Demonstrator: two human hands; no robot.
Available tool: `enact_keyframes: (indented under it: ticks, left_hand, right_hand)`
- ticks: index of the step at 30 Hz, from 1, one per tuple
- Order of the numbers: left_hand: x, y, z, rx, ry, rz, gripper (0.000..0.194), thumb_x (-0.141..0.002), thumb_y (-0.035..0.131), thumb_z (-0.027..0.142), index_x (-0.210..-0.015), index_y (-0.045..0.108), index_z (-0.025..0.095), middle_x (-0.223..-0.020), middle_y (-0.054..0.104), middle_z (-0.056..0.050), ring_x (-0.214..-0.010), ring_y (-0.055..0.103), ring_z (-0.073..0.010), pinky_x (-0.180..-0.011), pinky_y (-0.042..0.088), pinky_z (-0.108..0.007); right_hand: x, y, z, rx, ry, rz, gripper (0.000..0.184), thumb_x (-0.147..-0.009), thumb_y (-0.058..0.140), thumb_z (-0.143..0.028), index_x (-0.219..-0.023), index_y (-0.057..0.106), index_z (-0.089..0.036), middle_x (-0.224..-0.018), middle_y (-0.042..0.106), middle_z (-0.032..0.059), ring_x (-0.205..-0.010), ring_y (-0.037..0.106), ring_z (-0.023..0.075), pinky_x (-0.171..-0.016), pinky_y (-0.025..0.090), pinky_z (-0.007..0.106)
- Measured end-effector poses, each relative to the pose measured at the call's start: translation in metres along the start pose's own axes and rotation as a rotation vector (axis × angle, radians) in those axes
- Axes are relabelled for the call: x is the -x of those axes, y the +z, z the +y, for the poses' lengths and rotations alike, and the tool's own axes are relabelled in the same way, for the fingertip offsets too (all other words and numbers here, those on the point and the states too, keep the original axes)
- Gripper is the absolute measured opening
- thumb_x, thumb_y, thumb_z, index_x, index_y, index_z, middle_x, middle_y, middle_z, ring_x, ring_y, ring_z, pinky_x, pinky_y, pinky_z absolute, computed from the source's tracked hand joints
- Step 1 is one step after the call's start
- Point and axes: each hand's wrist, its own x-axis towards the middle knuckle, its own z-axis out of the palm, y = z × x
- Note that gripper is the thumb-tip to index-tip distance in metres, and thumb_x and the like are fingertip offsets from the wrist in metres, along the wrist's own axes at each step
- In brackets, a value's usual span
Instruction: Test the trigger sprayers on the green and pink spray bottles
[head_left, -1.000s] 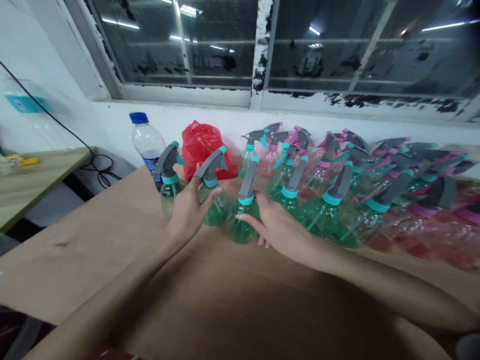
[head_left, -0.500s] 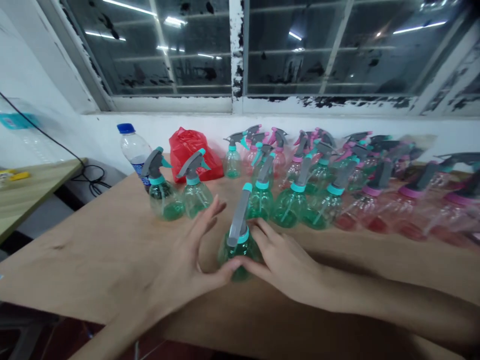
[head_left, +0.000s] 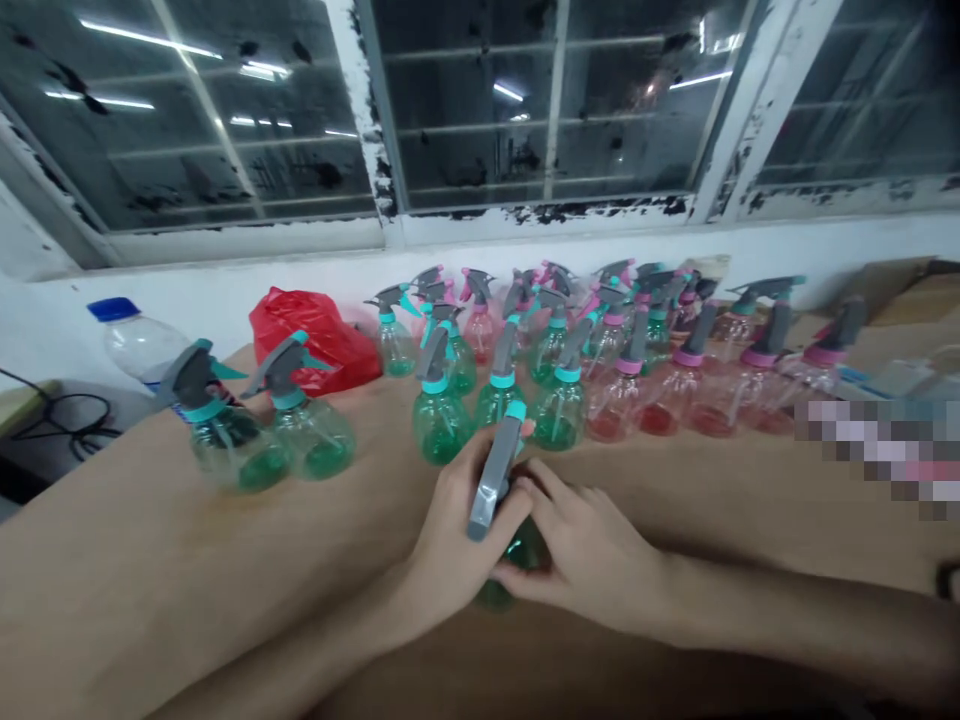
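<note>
Between my hands a green spray bottle (head_left: pixel 496 480) stands near the table's front, its grey trigger head with a turquoise tip pointing away from me. My left hand (head_left: pixel 450 545) closes around the neck, just below the head. On the right side of the bottle's body, my right hand (head_left: pixel 592 540) grips with thumb and fingers. Both hands cover most of the body and the collar. Just beyond them is a row of spray bottles, green ones (head_left: pixel 441 420) at the left and pink ones (head_left: pixel 682 395) at the right.
Two green spray bottles (head_left: pixel 319 440) stand apart on the left. Behind them are a red plastic bag (head_left: pixel 315 345) and a blue-capped bottle (head_left: pixel 142 340). More sprayers (head_left: pixel 394 340) line the wall under the window. A cardboard box (head_left: pixel 900 290) sits at the far right.
My left hand, spread open beside the bottle before, has closed around its neck. My right hand stays on the body. The view has swung to the right.
</note>
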Motion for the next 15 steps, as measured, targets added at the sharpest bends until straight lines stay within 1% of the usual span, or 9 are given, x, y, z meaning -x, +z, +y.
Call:
enact_keyframes:
  ticks: [3,5,7,9,11,13,15]
  left_hand:
    - [-0.015,0.018,-0.003,0.028,0.016,0.017,0.034,-0.082,0.052,0.017,-0.116,0.053,0.021,-0.115,0.062,-0.007,-0.103,0.061,-0.0217,-0.096,0.048,-0.042]
    - [-0.026,0.029,-0.006,0.014,0.057,0.027,0.035,-0.080,0.051,0.015,-0.114,0.055,0.022,-0.112,0.063,-0.006,-0.100,0.062,-0.0208,-0.095,0.049,-0.040]
    - [-0.036,0.038,-0.008,-0.013,0.094,0.029,0.037,-0.079,0.050,0.012,-0.114,0.056,0.023,-0.109,0.065,-0.004,-0.097,0.063,-0.0190,-0.093,0.050,-0.037]
    - [-0.046,0.045,-0.010,-0.042,0.099,0.031,0.036,-0.078,0.050,0.012,-0.111,0.057,0.024,-0.104,0.066,-0.003,-0.089,0.064,-0.0177,-0.087,0.052,-0.035]
    - [-0.055,0.049,-0.012,-0.061,0.081,0.037,0.035,-0.077,0.051,0.013,-0.109,0.058,0.024,-0.102,0.066,-0.003,-0.084,0.063,-0.0176,-0.083,0.053,-0.035]
    - [-0.062,0.051,-0.012,-0.081,0.062,0.044,0.032,-0.077,0.051,0.014,-0.106,0.060,0.024,-0.099,0.066,-0.002,-0.082,0.063,-0.0178,-0.079,0.052,-0.034]
    - [-0.065,0.052,-0.011,-0.112,0.049,0.044,0.029,-0.077,0.050,0.015,-0.102,0.062,0.025,-0.090,0.065,-0.001,-0.076,0.061,-0.0171,-0.072,0.052,-0.032]
  right_hand:
    - [0.006,-0.004,0.019,0.027,-0.002,0.051,0.057,-0.082,0.048,-0.060,-0.106,0.058,-0.010,-0.109,0.060,0.0189,-0.089,0.064,0.0305,-0.063,0.056,0.043]
    - [0.009,-0.007,0.032,0.028,-0.009,0.075,0.059,-0.082,0.047,-0.063,-0.106,0.058,-0.010,-0.108,0.061,0.0185,-0.095,0.062,0.0302,-0.069,0.056,0.043]
    - [0.013,-0.010,0.048,0.014,-0.024,0.070,0.062,-0.081,0.048,-0.065,-0.108,0.057,-0.010,-0.107,0.062,0.0183,-0.098,0.061,0.0299,-0.076,0.055,0.045]
    - [0.019,-0.013,0.066,-0.019,-0.048,0.032,0.065,-0.080,0.050,-0.065,-0.113,0.055,-0.009,-0.109,0.061,0.0183,-0.100,0.059,0.0296,-0.082,0.052,0.047]
    - [0.027,-0.014,0.086,-0.059,-0.073,-0.032,0.067,-0.081,0.051,-0.063,-0.121,0.050,-0.009,-0.116,0.060,0.0181,-0.108,0.057,0.0293,-0.090,0.049,0.048]
    - [0.035,-0.012,0.106,-0.084,-0.078,-0.097,0.067,-0.083,0.052,-0.060,-0.128,0.046,-0.011,-0.125,0.056,0.0177,-0.118,0.051,0.0289,-0.098,0.043,0.049]
    - [0.044,-0.007,0.123,-0.105,-0.072,-0.148,0.066,-0.084,0.052,-0.057,-0.132,0.042,-0.013,-0.131,0.053,0.0173,-0.125,0.045,0.0281,-0.104,0.037,0.050]
